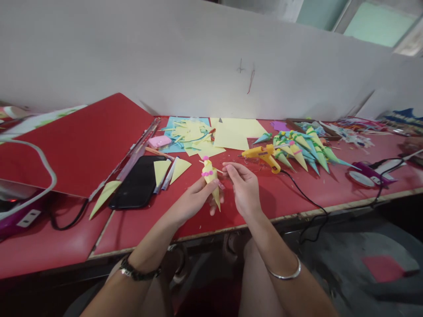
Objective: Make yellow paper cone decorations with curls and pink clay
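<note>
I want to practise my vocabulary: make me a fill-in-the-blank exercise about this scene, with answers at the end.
The person's ____ hand holds a yellow paper cone.
The round trim on the cone is ____.
The glue gun lies to the ____ of the black phone.
The colour of the tabletop is ____.
Missing words: left; pink; right; red.

A glue gun (pixel 259 152), paper scraps (pixel 191 130) and paper cones (pixel 299 156) on a red bench (pixel 132 230) suggest a craft workshop.
</note>
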`<move>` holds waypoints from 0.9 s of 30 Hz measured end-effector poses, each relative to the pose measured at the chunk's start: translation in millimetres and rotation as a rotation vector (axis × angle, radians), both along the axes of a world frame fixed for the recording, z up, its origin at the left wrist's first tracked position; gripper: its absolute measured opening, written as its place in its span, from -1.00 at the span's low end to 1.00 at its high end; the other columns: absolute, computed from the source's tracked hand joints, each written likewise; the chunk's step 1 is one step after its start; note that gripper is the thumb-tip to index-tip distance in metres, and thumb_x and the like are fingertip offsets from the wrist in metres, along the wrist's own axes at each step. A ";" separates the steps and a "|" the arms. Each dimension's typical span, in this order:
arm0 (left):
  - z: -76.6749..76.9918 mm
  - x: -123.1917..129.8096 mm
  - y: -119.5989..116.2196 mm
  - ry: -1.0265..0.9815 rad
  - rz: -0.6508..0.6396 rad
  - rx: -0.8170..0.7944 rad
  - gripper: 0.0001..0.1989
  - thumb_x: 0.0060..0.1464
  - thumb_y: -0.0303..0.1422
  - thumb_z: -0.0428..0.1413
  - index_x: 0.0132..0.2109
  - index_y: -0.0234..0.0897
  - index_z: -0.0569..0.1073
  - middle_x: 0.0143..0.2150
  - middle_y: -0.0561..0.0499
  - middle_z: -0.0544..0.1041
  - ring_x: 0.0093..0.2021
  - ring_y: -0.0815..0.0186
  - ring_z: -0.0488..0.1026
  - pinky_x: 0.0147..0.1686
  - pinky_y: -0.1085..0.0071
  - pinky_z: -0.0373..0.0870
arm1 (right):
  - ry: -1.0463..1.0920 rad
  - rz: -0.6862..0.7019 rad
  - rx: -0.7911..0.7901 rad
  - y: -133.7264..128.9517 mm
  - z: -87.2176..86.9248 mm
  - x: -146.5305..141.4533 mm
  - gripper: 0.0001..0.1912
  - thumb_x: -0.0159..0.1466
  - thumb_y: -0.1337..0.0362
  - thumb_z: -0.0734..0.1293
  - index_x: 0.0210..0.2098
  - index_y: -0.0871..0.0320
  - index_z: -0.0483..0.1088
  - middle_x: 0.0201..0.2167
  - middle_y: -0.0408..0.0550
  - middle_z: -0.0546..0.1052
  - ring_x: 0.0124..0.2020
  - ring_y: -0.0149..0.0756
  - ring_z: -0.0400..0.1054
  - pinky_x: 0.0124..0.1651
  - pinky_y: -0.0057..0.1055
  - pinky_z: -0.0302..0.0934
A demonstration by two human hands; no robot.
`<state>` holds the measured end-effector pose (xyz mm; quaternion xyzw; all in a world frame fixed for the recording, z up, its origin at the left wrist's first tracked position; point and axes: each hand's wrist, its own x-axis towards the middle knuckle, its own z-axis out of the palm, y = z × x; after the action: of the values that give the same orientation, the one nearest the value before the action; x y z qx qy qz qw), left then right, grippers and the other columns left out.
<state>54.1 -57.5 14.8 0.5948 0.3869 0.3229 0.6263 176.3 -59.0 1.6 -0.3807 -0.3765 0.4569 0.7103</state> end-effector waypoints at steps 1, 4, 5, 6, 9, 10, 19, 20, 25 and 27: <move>-0.3 0.0 0.0 0.000 -0.003 0.000 -0.75 0.08 -0.19 -0.06 -0.37 -0.31 0.26 -0.54 0.12 0.40 -0.69 0.51 0.28 -0.62 0.51 0.23 | -0.050 -0.006 0.030 -0.5 0.2 0.1 -0.91 0.07 0.27 0.32 -0.43 0.11 0.47 -0.43 -0.16 0.47 -0.39 -0.46 0.35 -0.30 -0.48 0.27; -1.5 -0.2 0.4 -0.015 -0.041 0.004 -0.73 0.07 -0.18 -0.05 -0.39 -0.31 0.25 -0.53 0.12 0.41 -0.70 0.52 0.28 -0.63 0.52 0.22 | -0.177 0.024 0.113 -1.2 0.0 0.0 -0.90 0.09 0.28 0.31 -0.41 0.07 0.49 -0.33 -0.14 0.42 -0.27 -0.42 0.33 -0.25 -0.48 0.27; -1.8 -0.4 0.5 -0.023 -0.057 0.007 -0.73 0.08 -0.17 -0.05 -0.40 -0.32 0.25 -0.53 0.12 0.41 -0.70 0.53 0.28 -0.63 0.52 0.22 | -0.198 0.040 0.127 -1.3 -0.3 -0.2 -0.89 0.09 0.28 0.31 -0.40 0.05 0.49 -0.30 -0.14 0.41 -0.24 -0.41 0.32 -0.22 -0.48 0.27; -2.0 -0.5 0.5 -0.028 -0.072 0.010 -0.72 0.08 -0.17 -0.06 -0.40 -0.32 0.26 -0.53 0.12 0.41 -0.70 0.53 0.28 -0.63 0.52 0.22 | -0.211 0.054 0.131 -1.3 -0.7 -0.4 -0.89 0.09 0.28 0.31 -0.39 0.03 0.49 -0.29 -0.14 0.40 -0.21 -0.40 0.32 -0.20 -0.47 0.27; -1.8 -0.6 0.3 -0.036 -0.085 0.020 -0.71 0.08 -0.16 -0.06 -0.41 -0.32 0.26 -0.53 0.12 0.40 -0.70 0.53 0.29 -0.62 0.52 0.23 | -0.221 0.086 0.108 -1.9 -1.2 -1.1 -0.88 0.09 0.27 0.31 -0.37 0.00 0.50 -0.26 -0.14 0.39 -0.20 -0.39 0.30 -0.21 -0.46 0.28; -1.6 -0.5 0.2 -0.037 -0.083 0.024 -0.71 0.08 -0.16 -0.06 -0.41 -0.32 0.26 -0.54 0.12 0.40 -0.70 0.53 0.29 -0.62 0.52 0.23 | -0.220 0.090 0.102 -2.3 -1.0 -1.3 -0.88 0.09 0.26 0.32 -0.37 0.00 0.50 -0.25 -0.13 0.38 -0.20 -0.38 0.30 -0.24 -0.46 0.29; -2.9 0.0 1.0 -0.058 -0.091 0.030 -0.72 0.08 -0.17 -0.05 -0.41 -0.32 0.25 -0.55 0.14 0.39 -0.71 0.54 0.29 -0.64 0.53 0.23 | -0.278 0.076 0.135 -4.1 1.2 -1.6 -0.87 0.10 0.28 0.31 -0.38 -0.02 0.50 -0.25 -0.13 0.37 -0.15 -0.36 0.28 -0.14 -0.40 0.26; -3.0 0.0 0.9 -0.056 -0.091 0.031 -0.71 0.08 -0.16 -0.06 -0.41 -0.32 0.25 -0.55 0.14 0.39 -0.70 0.54 0.29 -0.64 0.54 0.23 | -0.279 0.078 0.134 -4.0 1.0 -1.6 -0.87 0.11 0.29 0.31 -0.38 -0.02 0.50 -0.25 -0.13 0.37 -0.15 -0.36 0.28 -0.14 -0.40 0.26; -3.4 -0.1 0.8 -0.050 -0.087 0.035 -0.72 0.09 -0.16 -0.06 -0.38 -0.32 0.26 -0.54 0.15 0.39 -0.71 0.54 0.28 -0.65 0.54 0.22 | -0.286 0.070 0.134 -4.4 1.3 -2.1 -0.87 0.13 0.26 0.29 -0.38 -0.01 0.50 -0.26 -0.13 0.38 -0.15 -0.36 0.28 -0.16 -0.41 0.27; -3.9 -0.1 1.3 -0.048 -0.094 0.039 -0.72 0.09 -0.17 -0.06 -0.38 -0.32 0.26 -0.53 0.15 0.39 -0.70 0.54 0.29 -0.64 0.54 0.23 | -0.295 0.066 0.136 -4.7 1.8 -2.3 -0.86 0.13 0.26 0.29 -0.38 -0.01 0.50 -0.27 -0.12 0.38 -0.16 -0.35 0.29 -0.20 -0.42 0.28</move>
<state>54.0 -56.2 11.0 0.6165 0.3372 0.3149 0.6380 174.0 -63.7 3.4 -0.3820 -0.5190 0.3924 0.6563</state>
